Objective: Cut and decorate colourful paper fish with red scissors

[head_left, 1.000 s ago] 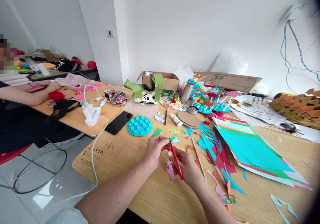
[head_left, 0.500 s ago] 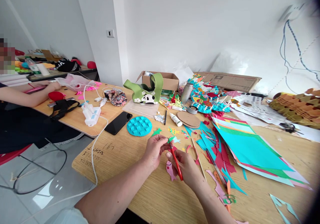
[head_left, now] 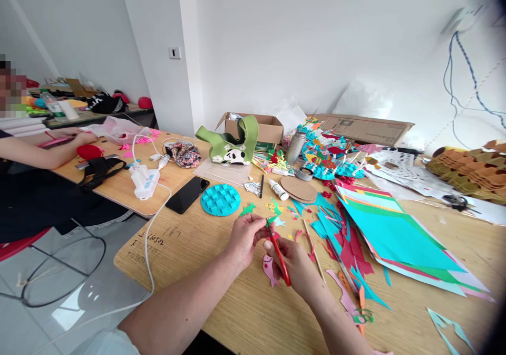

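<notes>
My left hand (head_left: 245, 237) pinches a small piece of green paper (head_left: 273, 219) between thumb and fingers. Wrapped round the red handles of a pair of scissors (head_left: 281, 262) is my right hand (head_left: 297, 264), with the blades reaching up to the green paper. Just below the hands lies a pink paper fish (head_left: 270, 271). Beyond them are a green paper cut-out (head_left: 247, 209), a yellow paper fish (head_left: 273, 206) and a light blue cut-out (head_left: 279, 222). A turquoise woven disc (head_left: 220, 200) rests to the left.
Coloured paper sheets (head_left: 399, 233) and scraps (head_left: 356, 249) cover the right side. A black phone (head_left: 187, 194), a glue bottle (head_left: 279, 189), a cardboard disc (head_left: 298, 189) and a green panda bag (head_left: 233, 146) stand around. A white cable (head_left: 147, 255) hangs over the left edge. Another person's arm (head_left: 43, 152) is far left.
The green paper at the blades has turned slightly and shows more of itself. My right hand and the scissors have shifted a little to the right; the left hand stays almost still.
</notes>
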